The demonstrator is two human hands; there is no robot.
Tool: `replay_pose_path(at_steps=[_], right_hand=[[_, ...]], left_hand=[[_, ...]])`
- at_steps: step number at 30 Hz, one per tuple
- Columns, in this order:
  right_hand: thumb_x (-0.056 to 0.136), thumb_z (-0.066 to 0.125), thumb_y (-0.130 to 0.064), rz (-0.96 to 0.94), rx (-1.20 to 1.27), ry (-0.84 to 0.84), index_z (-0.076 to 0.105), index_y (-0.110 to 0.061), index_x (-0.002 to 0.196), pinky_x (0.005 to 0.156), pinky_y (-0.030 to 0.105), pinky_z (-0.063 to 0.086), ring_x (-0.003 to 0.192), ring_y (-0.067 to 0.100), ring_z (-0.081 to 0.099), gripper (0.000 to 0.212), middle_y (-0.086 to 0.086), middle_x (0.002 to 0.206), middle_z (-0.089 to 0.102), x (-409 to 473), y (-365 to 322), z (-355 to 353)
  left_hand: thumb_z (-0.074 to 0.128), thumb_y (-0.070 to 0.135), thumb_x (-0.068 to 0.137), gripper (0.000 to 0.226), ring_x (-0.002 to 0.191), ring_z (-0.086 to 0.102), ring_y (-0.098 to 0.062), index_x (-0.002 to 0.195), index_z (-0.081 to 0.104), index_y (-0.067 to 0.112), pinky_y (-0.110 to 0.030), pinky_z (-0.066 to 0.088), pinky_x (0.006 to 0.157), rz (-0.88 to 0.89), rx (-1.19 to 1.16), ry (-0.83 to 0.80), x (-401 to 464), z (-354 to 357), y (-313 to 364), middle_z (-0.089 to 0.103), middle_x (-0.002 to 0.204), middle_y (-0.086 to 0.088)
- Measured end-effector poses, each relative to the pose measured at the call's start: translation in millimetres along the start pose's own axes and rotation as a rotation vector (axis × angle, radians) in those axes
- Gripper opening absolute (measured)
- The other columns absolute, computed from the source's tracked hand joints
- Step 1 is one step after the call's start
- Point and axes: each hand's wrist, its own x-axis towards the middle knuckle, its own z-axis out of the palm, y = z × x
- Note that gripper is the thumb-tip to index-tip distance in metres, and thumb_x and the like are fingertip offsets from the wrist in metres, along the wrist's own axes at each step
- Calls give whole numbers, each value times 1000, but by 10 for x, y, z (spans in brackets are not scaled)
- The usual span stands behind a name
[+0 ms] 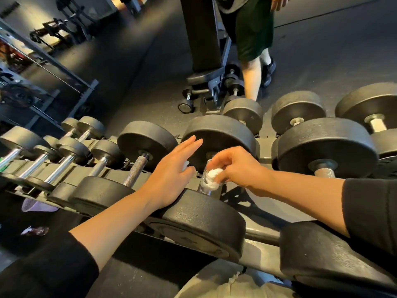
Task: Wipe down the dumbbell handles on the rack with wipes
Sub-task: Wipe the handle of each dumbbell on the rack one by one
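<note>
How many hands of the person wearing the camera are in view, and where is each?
2. The left hand lies flat, fingers straight, over the near dumbbell head. The right hand pinches a white wipe on the dumbbell handle.

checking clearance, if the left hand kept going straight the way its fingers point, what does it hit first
Most likely the far weight head of the dumbbell being wiped. The left hand lies flat, fingertips already at that head's rim, while the right hand holds the wipe on the handle. Depth is unclear.
</note>
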Motion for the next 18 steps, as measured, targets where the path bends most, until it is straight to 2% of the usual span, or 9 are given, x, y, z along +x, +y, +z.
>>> replay_pose_path(at_steps=[1, 3, 5, 7, 9, 11, 15, 18], right_hand=[[76, 68, 9, 8, -17, 32, 70, -15, 93, 85, 31, 54, 98, 13, 63, 29, 2, 99, 68, 3, -39, -42], [76, 67, 10, 23, -91, 64, 68, -14, 96, 81, 31, 56, 93, 16, 65, 31, 4, 97, 69, -13, -136, -153], [76, 66, 10, 34, -217, 38, 70, -12, 92, 74, 28, 58, 86, 17, 67, 28, 5, 92, 70, -87, -235, -315], [76, 68, 8, 51, -350, 5, 71, -13, 88, 72, 27, 58, 83, 17, 67, 24, 5, 89, 71, -207, -302, -513], [75, 70, 6, 79, -453, 30, 72, -17, 82, 70, 26, 56, 78, 13, 66, 24, 2, 84, 71, -365, -340, -695], [73, 71, 6, 103, -521, 123, 71, -19, 77, 66, 23, 52, 73, 11, 64, 26, 1, 80, 70, -518, -334, -841], [71, 71, 6, 173, -581, 330, 72, -19, 78, 72, 28, 53, 74, 13, 64, 27, 1, 80, 71, -791, -247, -1023], [74, 71, 1, 183, -664, 445, 72, -21, 80, 71, 18, 50, 78, 10, 63, 23, -3, 81, 70, -975, -148, -1058]], left_hand=[[47, 12, 98, 60, 134, 13, 10, 146, 25, 40, -26, 22, 115, 31, 42, 3, 8, -4, 9, 16, 154, 23], [51, 17, 97, 59, 131, 16, 12, 146, 25, 37, -5, 11, 103, 122, 148, -3, 37, -19, 61, 22, 153, 20], [54, 22, 95, 60, 133, 23, 7, 147, 27, 33, 3, 9, 93, 232, 192, -35, 93, -17, 160, 28, 151, 17], [56, 27, 94, 60, 133, 25, 4, 147, 27, 30, 4, 12, 93, 331, 185, -93, 165, 20, 264, 30, 151, 14], [58, 32, 92, 65, 134, 25, 1, 148, 25, 26, 0, 14, 98, 411, 194, -175, 236, 89, 341, 29, 152, 11], [60, 36, 90, 72, 137, 21, -2, 149, 20, 25, -5, 12, 99, 463, 214, -274, 310, 161, 397, 24, 154, 9], [65, 39, 86, 85, 140, 12, -2, 151, 10, 25, -7, 7, 101, 531, 202, -425, 458, 262, 484, 13, 157, 11], [66, 44, 83, 96, 144, 6, -6, 152, 3, 21, -12, 5, 105, 581, 235, -510, 581, 348, 577, 4, 159, 6]])
